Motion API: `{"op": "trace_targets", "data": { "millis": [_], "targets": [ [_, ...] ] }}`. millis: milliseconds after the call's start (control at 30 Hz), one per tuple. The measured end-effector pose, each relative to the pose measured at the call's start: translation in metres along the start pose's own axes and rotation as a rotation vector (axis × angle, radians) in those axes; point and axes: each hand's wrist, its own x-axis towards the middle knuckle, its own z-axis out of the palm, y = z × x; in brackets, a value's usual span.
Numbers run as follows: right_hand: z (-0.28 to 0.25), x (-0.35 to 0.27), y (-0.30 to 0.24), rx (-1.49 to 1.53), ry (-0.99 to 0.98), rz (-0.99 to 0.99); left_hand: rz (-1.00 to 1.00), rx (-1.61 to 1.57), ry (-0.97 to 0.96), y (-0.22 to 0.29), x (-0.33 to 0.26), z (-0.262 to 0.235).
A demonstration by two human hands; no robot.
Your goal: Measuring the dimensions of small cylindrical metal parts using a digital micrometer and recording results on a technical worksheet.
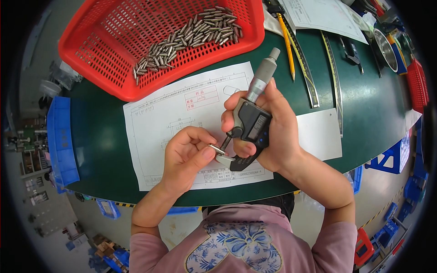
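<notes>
Apparent gauging step: inward of the bench's point(102, 141) near edge, the left grip point(189, 150) pinches a pin point(217, 149) at the gap of a micrometer point(246, 113) held in the right grip point(278, 132), contact being unclear; the next move likely calls for squaring the pin.

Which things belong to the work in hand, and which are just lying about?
In the work:
digital micrometer, in the right hand
metal pin, in the left hand
probably the similar pins in the red basket, and the drawing sheet

Seemingly lying about:
yellow pencil
dark rulers
blue bin at left
</notes>
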Motion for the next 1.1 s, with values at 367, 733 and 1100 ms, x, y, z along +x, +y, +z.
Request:
{"op": "trace_targets", "data": {
  "millis": [367,733,1100],
  "targets": [
    [-0.0008,0.0018,0.0011,0.015,0.011,0.004,-0.004,0.008,-0.025,-0.0013,0.0006,-0.0005],
    [0.0016,0.0007,0.0005,0.011,0.005,0.003,0.005,0.017,-0.043,-0.0019,-0.0006,0.0002],
    [0.0,0.0017,-0.0025,0.066,0.031,0.062,0.012,0.103,0.001,0.0024,-0.0012,0.0036]
  ]
}}
